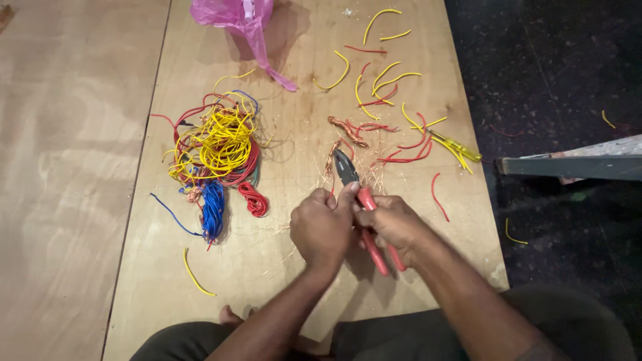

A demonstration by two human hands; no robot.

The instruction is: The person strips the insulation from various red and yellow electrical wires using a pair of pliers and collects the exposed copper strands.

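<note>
My right hand [393, 222] grips the red handles of a pair of pliers [348, 170], whose dark jaws point away from me over the plywood board [294, 134]. My left hand [322, 226] is closed beside it, fingertips pinched against the pliers near the joint; whatever it pinches is hidden. Just beyond the jaws lie bare copper strands [346, 128] and fine copper bits. A tangled heap of yellow, red and blue wire [217, 150] lies to the left of my hands.
Cut pieces of yellow and red insulation [388, 80] are scattered at the board's far right, with a yellow-handled screwdriver [455, 144]. A pink plastic bag [244, 20] lies at the far edge. Dark floor and a grey bar [568, 166] are to the right.
</note>
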